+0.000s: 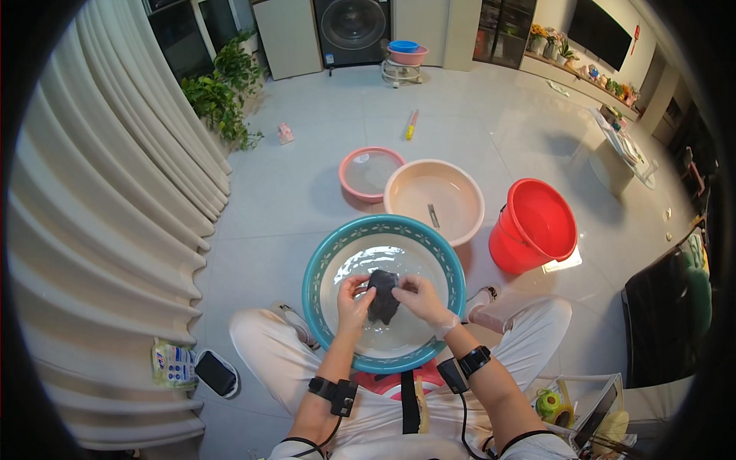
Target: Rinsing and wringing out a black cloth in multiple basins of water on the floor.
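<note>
Between my two hands is a small dark grey piece of wet-looking fabric [383, 296], held over the teal-rimmed basin [315, 299]. My left hand [353, 303] pinches its left edge between thumb and fingers. On the opposite edge, my right hand [422, 298], in a thin clear glove, grips it the same way. The fabric's lower end hangs down unevenly. Water [397, 247] with bright reflections lies in the basin under it. Whether the fabric's tip touches the water I cannot tell.
Beyond the basin stand a peach basin [460, 198] of water and a smaller pink basin [368, 172]. A red bucket [506, 247] is on the right. Wet wipes [173, 365] and a phone [216, 372] lie left, near the curtain [121, 276]. A wire basket [589, 382] sits lower right.
</note>
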Tool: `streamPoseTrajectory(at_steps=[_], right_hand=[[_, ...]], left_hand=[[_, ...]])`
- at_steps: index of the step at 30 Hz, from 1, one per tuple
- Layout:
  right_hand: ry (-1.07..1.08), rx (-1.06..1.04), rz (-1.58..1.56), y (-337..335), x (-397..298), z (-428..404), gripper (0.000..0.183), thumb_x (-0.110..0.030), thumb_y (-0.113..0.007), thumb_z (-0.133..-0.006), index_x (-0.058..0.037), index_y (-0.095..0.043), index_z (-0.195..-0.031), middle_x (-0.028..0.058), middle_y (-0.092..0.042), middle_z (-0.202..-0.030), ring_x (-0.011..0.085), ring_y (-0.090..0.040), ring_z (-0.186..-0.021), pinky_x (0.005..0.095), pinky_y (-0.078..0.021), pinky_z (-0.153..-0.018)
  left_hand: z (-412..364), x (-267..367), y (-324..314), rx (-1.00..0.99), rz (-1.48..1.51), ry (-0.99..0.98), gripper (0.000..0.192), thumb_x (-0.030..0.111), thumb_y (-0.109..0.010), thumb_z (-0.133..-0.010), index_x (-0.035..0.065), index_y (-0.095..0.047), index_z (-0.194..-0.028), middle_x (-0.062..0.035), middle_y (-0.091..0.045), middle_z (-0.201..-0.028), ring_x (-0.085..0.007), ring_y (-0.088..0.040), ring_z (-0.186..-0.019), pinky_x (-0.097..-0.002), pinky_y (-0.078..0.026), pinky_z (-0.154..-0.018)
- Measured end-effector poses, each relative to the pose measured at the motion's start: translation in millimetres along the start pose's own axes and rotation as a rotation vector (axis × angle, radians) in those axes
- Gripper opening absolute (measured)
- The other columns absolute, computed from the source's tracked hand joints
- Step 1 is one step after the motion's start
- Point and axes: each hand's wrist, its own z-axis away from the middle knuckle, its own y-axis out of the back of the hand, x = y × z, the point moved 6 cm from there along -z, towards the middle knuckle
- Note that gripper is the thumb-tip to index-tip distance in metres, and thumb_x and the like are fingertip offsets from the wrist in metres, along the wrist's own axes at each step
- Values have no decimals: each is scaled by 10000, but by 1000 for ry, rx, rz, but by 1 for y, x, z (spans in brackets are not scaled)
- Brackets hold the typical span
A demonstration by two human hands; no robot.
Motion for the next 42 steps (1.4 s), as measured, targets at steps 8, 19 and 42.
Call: streamPoseTrajectory(at_steps=[8,19,42], right_hand=[[-172,-27,-217,-12,-4,4,210,-80,-606,-801,31,-639,-976,70,-646,-828,114,-595,-731,252,-492,-665],[-30,262,132,20,-1,-2,170,-78,-632,-672,12,-641,-816,98,-632,-694,159,-610,-646,269,-484,-610],[-77,61,337,-50,91,-19,320,-260,-670,-729,-70,-656,-986,173,-652,-918,307,-635,-874,366,-493,-790]], left_hand=[[13,-6,-19,-151,-147,215,202,66,-603,-838,9,-615,-1031,-19,-630,-888,-91,-582,-768,-204,-484,-676],[11,-6,-10,-17,-21,224,173,107,-534,-879,15,-608,-1006,-36,-639,-875,-118,-623,-758,-239,-515,-676],[-7,-109,35,25,493,794,617,573,-495,-835,318,-260,-1346,-97,-342,-1366,-391,-368,-1213,-756,-281,-790]])
